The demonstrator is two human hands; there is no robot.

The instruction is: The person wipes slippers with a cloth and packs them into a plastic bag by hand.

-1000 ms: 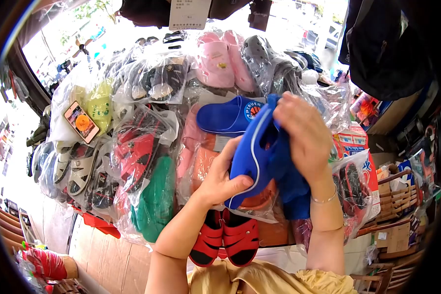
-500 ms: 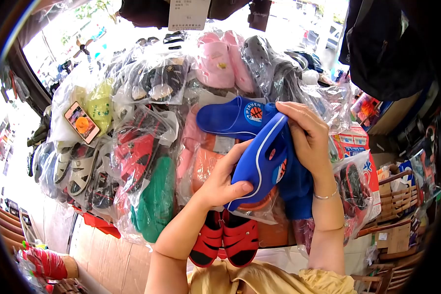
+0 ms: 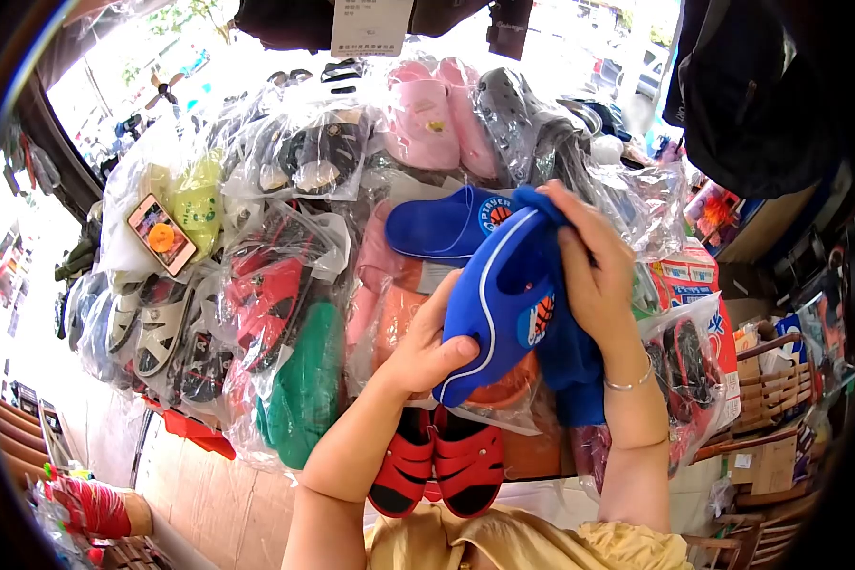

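My left hand (image 3: 418, 351) grips a blue slipper (image 3: 484, 309) by its near end, with the thumb along its edge. The slipper is tilted on its side and carries a white line and a round basketball emblem. My right hand (image 3: 598, 271) is closed on a dark blue cloth (image 3: 577, 385), pressing part of it on the slipper's far end while the rest hangs below the palm. Its fingers are slightly blurred. A matching blue slipper (image 3: 432, 226) lies just beyond, on the bagged footwear. Nearer to me, a pair of red and black slippers (image 3: 467, 465) stands side by side.
Plastic-bagged footwear covers the display, including pink clogs (image 3: 418, 123) and a green pair (image 3: 304, 394). A phone (image 3: 161, 235) lies at the left. Dark bags (image 3: 760, 104) hang at the upper right. Wooden chairs (image 3: 774, 380) stand at the right.
The held slipper has rolled, showing more of its opening and emblem. My right hand and the cloth have shifted slightly up at its far end. The other slippers stay in place.
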